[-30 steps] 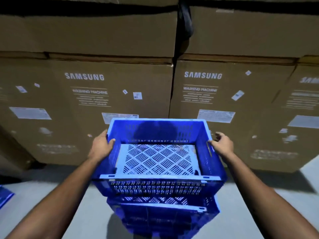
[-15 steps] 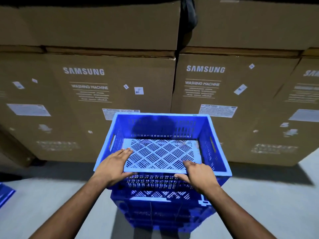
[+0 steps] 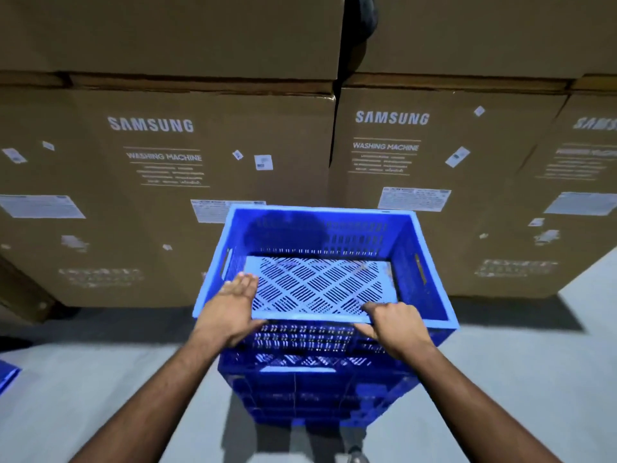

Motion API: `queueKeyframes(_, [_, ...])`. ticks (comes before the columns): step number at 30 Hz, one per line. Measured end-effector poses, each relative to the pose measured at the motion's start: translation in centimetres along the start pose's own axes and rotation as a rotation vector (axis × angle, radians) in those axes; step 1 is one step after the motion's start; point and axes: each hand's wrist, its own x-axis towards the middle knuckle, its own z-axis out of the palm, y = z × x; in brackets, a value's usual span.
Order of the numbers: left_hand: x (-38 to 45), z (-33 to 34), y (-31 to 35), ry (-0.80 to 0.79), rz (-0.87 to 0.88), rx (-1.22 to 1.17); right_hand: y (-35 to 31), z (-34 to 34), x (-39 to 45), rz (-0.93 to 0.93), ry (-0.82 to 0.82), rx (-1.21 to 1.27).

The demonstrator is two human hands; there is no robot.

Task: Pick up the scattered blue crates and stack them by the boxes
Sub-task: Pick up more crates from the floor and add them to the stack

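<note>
The top blue crate [image 3: 320, 228] sits on a stack of blue crates [image 3: 300, 396] right in front of the cardboard washing-machine boxes [image 3: 167, 195]. Both hands are on its near rim. My left hand [image 3: 230, 309] lies over the rim's left part, fingers stretched together into the crate. My right hand [image 3: 397, 325] is curled over the rim's right part. The top crate has a perforated pale bottom and slot handles in its side walls. It sits slightly skewed on the crates below.
The boxes form a tall wall across the whole back. Grey floor [image 3: 517, 379] spreads on both sides of the stack. A corner of another blue crate [image 3: 6, 375] shows at the left edge. A shoe tip [image 3: 355, 457] is below the stack.
A second ago my hands held the crate by its side walls above the stack. The crate came down onto the stack, and both hands moved to its near rim.
</note>
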Motion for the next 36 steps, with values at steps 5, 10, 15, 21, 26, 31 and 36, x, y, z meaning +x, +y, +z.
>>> queueKeyframes(5, [-1.5,0.8,2.3,-0.020,-0.079,-0.085,0.6,-0.6,-1.2,0.084,-0.035,0.009])
queueKeyframes(10, [-3.3,2.0,1.9,0.000,-0.100,-0.087,-0.2,-0.1,-2.0,0.040,0.013,-0.026])
queueKeyframes(15, [-2.5,0.8,1.7,-0.072,-0.074,-0.049,-0.7,-0.9,-3.5,0.110,-0.034,0.026])
queueKeyframes(21, [-4.2,1.3,3.2,-0.068,-0.186,-0.131,1.1,-1.7,-0.5,0.073,-0.149,0.056])
queueKeyframes(26, [-3.3,-0.1,0.1,-0.057,-0.092,-0.094,-2.0,-2.0,-2.1,0.096,-0.179,0.063])
queueKeyframes(31, [-2.5,0.3,1.5,-0.032,-0.084,-0.102,-0.9,-1.9,-3.1,0.181,-0.200,0.053])
queueKeyframes(36, [-3.2,1.5,2.8,-0.030,-0.154,-0.138,0.9,-2.6,-1.2,0.103,-0.240,0.037])
